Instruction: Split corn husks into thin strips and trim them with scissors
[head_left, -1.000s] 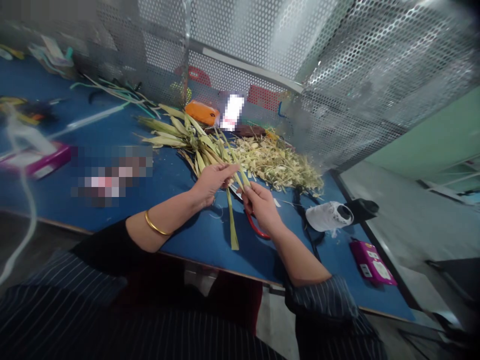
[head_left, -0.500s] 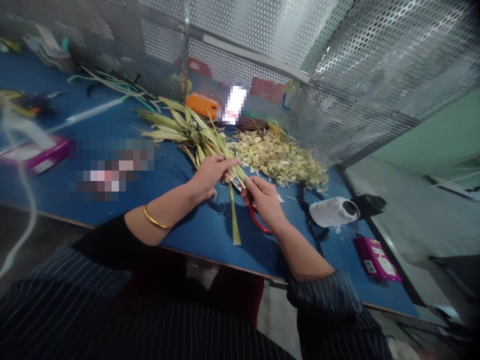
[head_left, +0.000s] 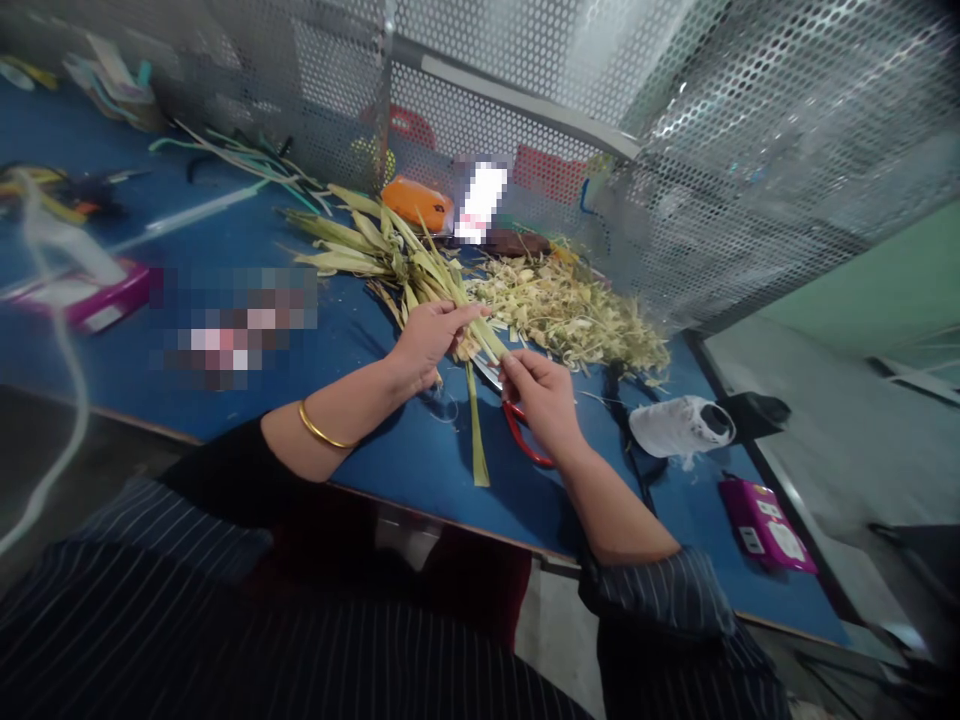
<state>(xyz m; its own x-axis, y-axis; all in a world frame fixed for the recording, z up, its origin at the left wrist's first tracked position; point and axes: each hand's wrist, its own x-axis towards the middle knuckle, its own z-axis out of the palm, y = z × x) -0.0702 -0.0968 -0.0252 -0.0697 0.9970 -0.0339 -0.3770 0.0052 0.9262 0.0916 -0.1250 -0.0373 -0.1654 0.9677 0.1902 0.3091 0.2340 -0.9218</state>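
My left hand (head_left: pixel 429 345) is closed around a bunch of long, pale green-yellow dried leaves (head_left: pixel 367 240), with its thumb stretched along the top. My right hand (head_left: pixel 544 395) pinches the near end of one leaf strip between thumb and fingers, just right of the left hand. From the bunch, a single strip (head_left: pixel 478 430) hangs down toward me. A pair of scissors with red handles (head_left: pixel 519 438) lies under my right hand, which hides part of it; some blade shows between the hands.
Behind the hands sits a heap of leaf scraps (head_left: pixel 577 305). To the right are a white thread cone (head_left: pixel 671 425) and a purple packet (head_left: pixel 766 522). An orange packet (head_left: pixel 416 204) lies by the perforated metal screen (head_left: pixel 510 110). Another purple packet (head_left: pixel 112 300) is at left.
The view has shifted slightly, so everything sits a little farther right. Both hands keep their hold on the leaves, and more of the scissors shows beside my right hand.
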